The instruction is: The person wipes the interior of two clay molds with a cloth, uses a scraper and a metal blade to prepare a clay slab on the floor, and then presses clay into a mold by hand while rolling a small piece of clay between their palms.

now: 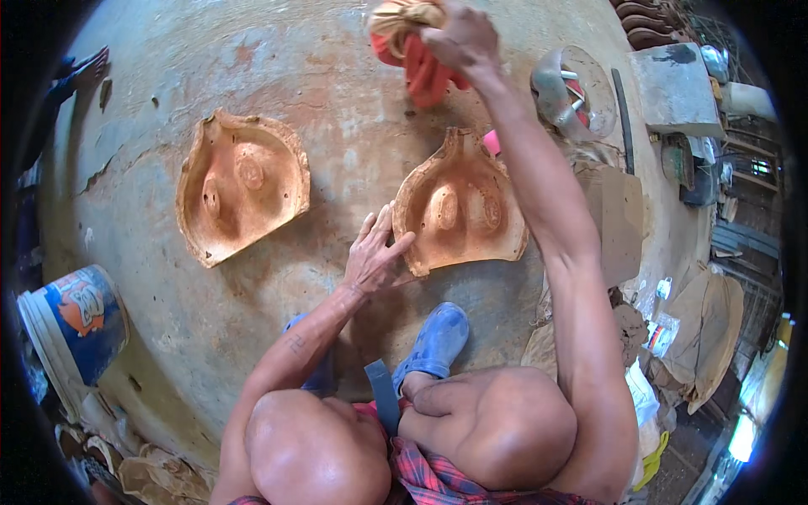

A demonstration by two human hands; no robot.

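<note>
My right hand (463, 38) grips a tied cloth bundle (417, 57), red with a tan knotted top, above the far part of the floor. A hollow, orange-brown clay mould half (461, 241) lies in front of me, its inside facing up with two raised oval forms. Against its left edge rests my left hand (375, 257), fingers stretched and apart. Off to the left lies a matching mould half (271, 220), also hollow side up. A bit of something pink (491, 143) shows beside the nearer mould, partly behind my right forearm.
A white and blue bucket (80, 324) stands at the left. Beyond my right arm are a round metal container (560, 93), a dark flat bar (624, 120), a grey block (678, 87) and brown cardboard (619, 223). My blue clog (436, 338) is close below the mould.
</note>
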